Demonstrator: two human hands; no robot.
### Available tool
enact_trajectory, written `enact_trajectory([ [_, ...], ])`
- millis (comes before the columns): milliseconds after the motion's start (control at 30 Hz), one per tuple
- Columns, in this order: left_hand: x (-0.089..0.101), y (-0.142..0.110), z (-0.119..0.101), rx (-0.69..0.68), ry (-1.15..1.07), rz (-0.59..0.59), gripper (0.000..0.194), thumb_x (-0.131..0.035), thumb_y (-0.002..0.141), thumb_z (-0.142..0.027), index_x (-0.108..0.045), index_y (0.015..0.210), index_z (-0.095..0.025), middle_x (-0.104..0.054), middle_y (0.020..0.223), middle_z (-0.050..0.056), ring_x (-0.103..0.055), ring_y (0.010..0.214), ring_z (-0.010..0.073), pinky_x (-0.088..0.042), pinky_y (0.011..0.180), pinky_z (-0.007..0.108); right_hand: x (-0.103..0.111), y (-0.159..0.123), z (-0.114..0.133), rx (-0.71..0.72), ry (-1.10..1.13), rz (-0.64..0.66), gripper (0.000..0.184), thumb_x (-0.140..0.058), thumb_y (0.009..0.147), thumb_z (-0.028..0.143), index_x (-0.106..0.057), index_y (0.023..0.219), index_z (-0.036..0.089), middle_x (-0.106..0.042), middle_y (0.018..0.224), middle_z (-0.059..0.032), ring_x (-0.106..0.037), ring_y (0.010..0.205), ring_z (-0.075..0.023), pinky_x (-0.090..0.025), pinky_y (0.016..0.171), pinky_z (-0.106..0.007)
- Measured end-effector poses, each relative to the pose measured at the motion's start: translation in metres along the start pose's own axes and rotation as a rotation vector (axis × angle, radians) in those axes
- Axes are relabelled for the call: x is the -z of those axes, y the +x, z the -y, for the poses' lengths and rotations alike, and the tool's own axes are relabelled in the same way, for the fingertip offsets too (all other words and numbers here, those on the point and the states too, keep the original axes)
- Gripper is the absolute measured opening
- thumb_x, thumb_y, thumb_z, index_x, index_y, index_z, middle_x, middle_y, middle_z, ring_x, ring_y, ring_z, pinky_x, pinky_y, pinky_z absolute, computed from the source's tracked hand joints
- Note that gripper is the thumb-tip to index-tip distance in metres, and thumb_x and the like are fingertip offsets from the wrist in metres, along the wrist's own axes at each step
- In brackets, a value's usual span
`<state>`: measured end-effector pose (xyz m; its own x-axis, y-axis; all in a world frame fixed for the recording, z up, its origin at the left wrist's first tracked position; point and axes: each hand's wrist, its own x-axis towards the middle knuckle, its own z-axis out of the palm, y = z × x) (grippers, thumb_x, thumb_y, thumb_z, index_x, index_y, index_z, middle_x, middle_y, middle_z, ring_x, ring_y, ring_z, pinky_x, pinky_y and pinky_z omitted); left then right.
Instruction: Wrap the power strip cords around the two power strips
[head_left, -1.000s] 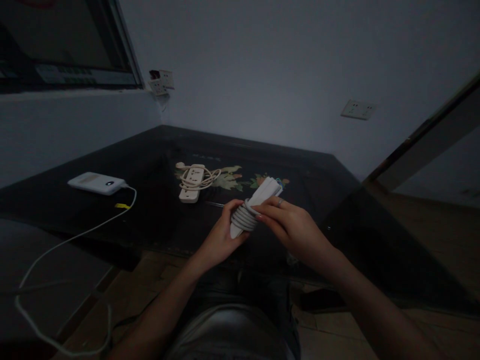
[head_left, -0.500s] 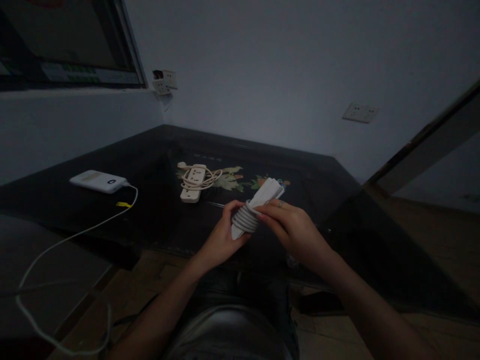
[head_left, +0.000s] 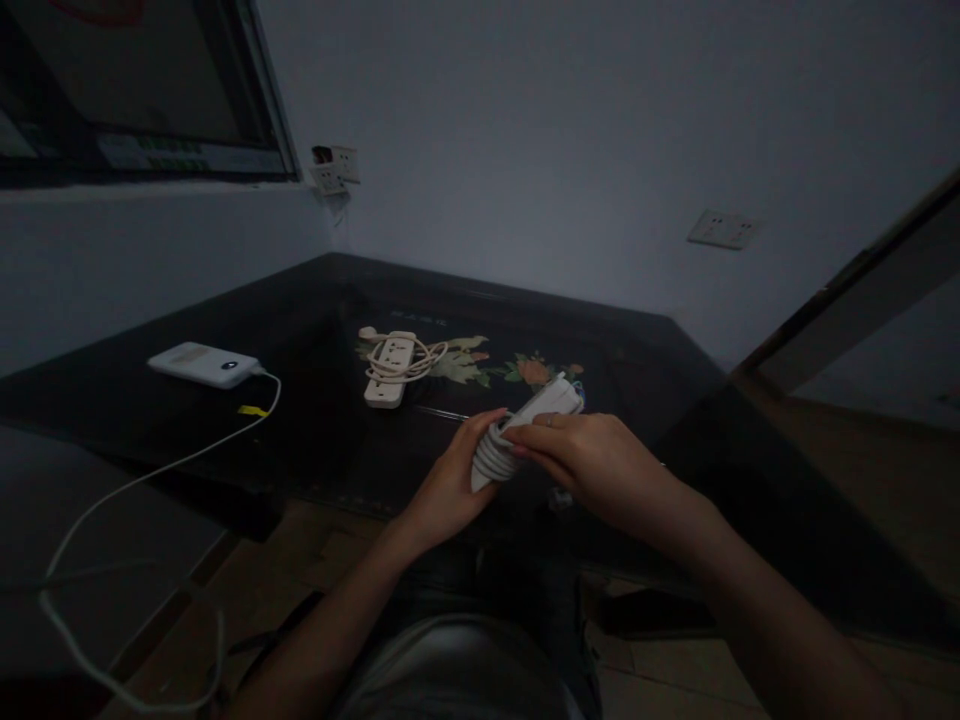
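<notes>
My left hand [head_left: 452, 487] is closed round the lower end of a long white power strip [head_left: 551, 400], which I hold tilted above the table's front part. Several turns of a pale grey cord [head_left: 495, 458] are wound round that end, under my left fingers. My right hand [head_left: 589, 450] pinches the cord by the uppermost turn, its fingertips against the strip. Small blue and green bits show at the strip's far end, too small to make out. Below my right hand is a small pale object [head_left: 560, 498], blurred, perhaps the cord's plug.
On the dark table [head_left: 315, 430] lies a second power strip [head_left: 390, 370] with its cream cord looped over it. Farther left lies a white power bank [head_left: 204, 365] with a white cable [head_left: 150, 474] trailing off the edge. A yellow tag [head_left: 253, 411] is near it.
Both hands and the held strip have shifted slightly right and down. My right hand has turned a little, its fingers now lying further across the strip.
</notes>
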<state>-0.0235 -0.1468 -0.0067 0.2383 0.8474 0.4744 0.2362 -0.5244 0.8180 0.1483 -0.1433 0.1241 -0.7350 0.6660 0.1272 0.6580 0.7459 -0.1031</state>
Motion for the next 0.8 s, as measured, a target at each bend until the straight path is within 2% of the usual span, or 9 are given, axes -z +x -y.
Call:
enact_trajectory([
  [100, 0.0, -0.001, -0.001, -0.003, -0.002, -0.002, 0.076, -0.058, 0.074, -0.004, -0.031, 0.141, -0.027, -0.038, 0.145, 0.008, -0.037, 0.133, 0.0251, -0.025, 0.114, 0.044, 0.001, -0.005, -0.007, 0.035, 0.058, -0.02, 0.024, -0.05, 0.093, 0.024, -0.069, 0.107, 0.024, -0.073, 0.098, -0.0065, -0.068, 0.085, -0.0183, -0.048, 0.073, -0.026],
  [233, 0.001, 0.0, -0.003, 0.018, -0.017, -0.023, 0.077, -0.06, 0.074, -0.006, -0.03, 0.142, -0.026, -0.038, 0.144, 0.01, -0.038, 0.132, 0.0255, -0.028, 0.113, 0.045, -0.001, -0.014, -0.014, 0.07, 0.108, -0.113, 0.026, -0.048, 0.094, 0.023, -0.068, 0.111, 0.023, -0.073, 0.102, -0.0059, -0.069, 0.087, -0.0179, -0.05, 0.073, -0.025],
  [333, 0.002, 0.001, -0.004, 0.003, -0.031, -0.041, 0.079, -0.062, 0.074, -0.007, -0.029, 0.142, -0.026, -0.037, 0.145, 0.01, -0.037, 0.133, 0.0257, -0.027, 0.113, 0.045, -0.007, -0.017, -0.014, 0.142, 0.056, -0.168, 0.027, -0.046, 0.095, 0.022, -0.066, 0.113, 0.018, -0.074, 0.09, -0.0063, -0.068, 0.072, -0.0149, -0.047, 0.061, -0.022],
  [433, 0.001, 0.001, -0.005, -0.009, -0.041, -0.053, 0.075, -0.063, 0.075, -0.008, -0.032, 0.141, -0.027, -0.038, 0.145, 0.009, -0.038, 0.132, 0.0254, -0.028, 0.113, 0.044, -0.015, -0.018, -0.01, 0.22, -0.05, -0.219, 0.028, -0.044, 0.096, 0.023, -0.065, 0.113, 0.015, -0.069, 0.071, -0.0031, -0.059, 0.053, -0.0109, -0.036, 0.048, -0.021],
  [533, 0.0, 0.0, -0.008, 0.006, -0.061, -0.068, 0.068, -0.062, 0.075, -0.008, -0.037, 0.135, -0.026, -0.042, 0.141, 0.009, -0.042, 0.129, 0.0247, -0.03, 0.111, 0.043, -0.02, -0.018, -0.007, 0.27, -0.115, -0.266, 0.029, -0.04, 0.098, 0.024, -0.065, 0.11, 0.015, -0.066, 0.065, -0.0015, -0.055, 0.048, -0.0101, -0.03, 0.046, -0.022],
  [667, 0.0, 0.0, -0.014, 0.077, -0.147, -0.073, 0.064, -0.062, 0.075, -0.008, -0.036, 0.132, -0.024, -0.041, 0.142, 0.01, -0.043, 0.13, 0.0242, -0.032, 0.11, 0.041, -0.022, -0.019, -0.007, 0.224, -0.057, -0.296, 0.028, -0.042, 0.097, 0.025, -0.064, 0.111, 0.014, -0.07, 0.072, -0.0035, -0.061, 0.056, -0.0118, -0.036, 0.05, -0.022],
  [800, 0.004, 0.0, -0.016, 0.124, -0.184, -0.063, 0.065, -0.063, 0.075, -0.009, -0.035, 0.131, -0.024, -0.043, 0.14, 0.01, -0.044, 0.128, 0.0241, -0.032, 0.109, 0.04, -0.02, -0.019, -0.011, 0.12, 0.187, -0.269, 0.023, -0.047, 0.095, 0.023, -0.064, 0.109, 0.016, -0.073, 0.094, -0.0054, -0.068, 0.08, -0.0143, -0.046, 0.067, -0.022],
])
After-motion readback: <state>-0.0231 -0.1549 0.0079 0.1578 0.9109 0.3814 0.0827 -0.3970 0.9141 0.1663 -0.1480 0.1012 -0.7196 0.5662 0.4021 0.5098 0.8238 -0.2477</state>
